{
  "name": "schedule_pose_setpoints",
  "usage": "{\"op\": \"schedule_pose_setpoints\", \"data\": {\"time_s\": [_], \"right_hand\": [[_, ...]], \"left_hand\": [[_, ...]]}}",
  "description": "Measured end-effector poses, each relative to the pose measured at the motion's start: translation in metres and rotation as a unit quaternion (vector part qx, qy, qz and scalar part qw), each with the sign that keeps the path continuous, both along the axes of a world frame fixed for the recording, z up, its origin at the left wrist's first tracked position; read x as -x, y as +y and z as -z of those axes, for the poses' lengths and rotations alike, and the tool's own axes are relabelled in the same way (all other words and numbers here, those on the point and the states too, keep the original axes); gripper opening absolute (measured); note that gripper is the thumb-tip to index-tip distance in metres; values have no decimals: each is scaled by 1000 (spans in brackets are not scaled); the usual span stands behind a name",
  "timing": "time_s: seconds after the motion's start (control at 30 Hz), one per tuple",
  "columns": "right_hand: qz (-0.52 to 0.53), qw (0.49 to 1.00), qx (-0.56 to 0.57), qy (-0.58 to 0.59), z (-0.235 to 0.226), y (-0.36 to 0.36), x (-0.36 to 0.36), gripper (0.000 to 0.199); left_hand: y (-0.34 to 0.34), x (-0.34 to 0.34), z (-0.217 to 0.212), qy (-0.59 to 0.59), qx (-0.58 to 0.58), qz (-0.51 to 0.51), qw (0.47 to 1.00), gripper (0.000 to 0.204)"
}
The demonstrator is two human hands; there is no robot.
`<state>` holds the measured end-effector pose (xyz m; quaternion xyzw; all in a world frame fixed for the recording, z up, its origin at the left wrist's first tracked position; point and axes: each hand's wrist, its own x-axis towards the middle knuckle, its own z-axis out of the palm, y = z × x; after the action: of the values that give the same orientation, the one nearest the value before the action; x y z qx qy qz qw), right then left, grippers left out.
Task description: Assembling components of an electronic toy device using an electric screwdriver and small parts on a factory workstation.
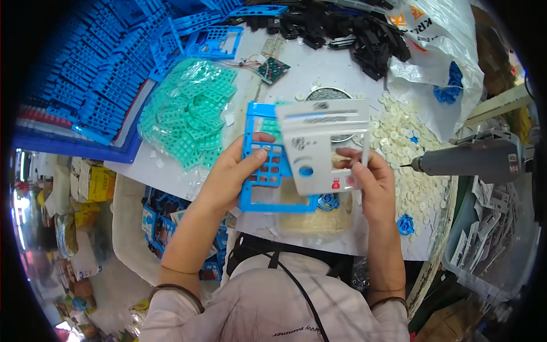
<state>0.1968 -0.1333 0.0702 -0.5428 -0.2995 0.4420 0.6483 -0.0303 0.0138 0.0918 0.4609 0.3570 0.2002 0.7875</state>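
Left hand (231, 174): grip closed on blue frame (266, 178), mid-frame; thumb laid across its grid. Right hand (376, 185): grip closed on white panel (327, 134) at its lower right; panel overlaps blue frame. Left forearm slants inward, right near vertical. Green keypads (196, 108) on counter (347, 62), upper left.

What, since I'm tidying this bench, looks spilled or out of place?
The loose, round cream-white pieces lie uncontained across the right side of the white tabletop, so they look spilled, though possibly spread deliberately. A small blue star-shaped piece among them stands out by colour and shape.
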Motion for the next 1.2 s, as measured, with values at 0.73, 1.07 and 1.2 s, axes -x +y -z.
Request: {"op": "schedule_pose_setpoints", "data": {"time_s": [0.73,1.07,1.2], "right_hand": [[-278,640,-174,-694,-106,86,41,30],[-4,996,-82,-25,-18,-21,48,76],[-110,939,5,326,19,-36,60,69]], "left_hand": [[-26,-11,-24,34,128,56,990,56],[-37,25,-1,-40,116,-17,992,60],[-52,14,13,45,-144,-26,988,65]]}}
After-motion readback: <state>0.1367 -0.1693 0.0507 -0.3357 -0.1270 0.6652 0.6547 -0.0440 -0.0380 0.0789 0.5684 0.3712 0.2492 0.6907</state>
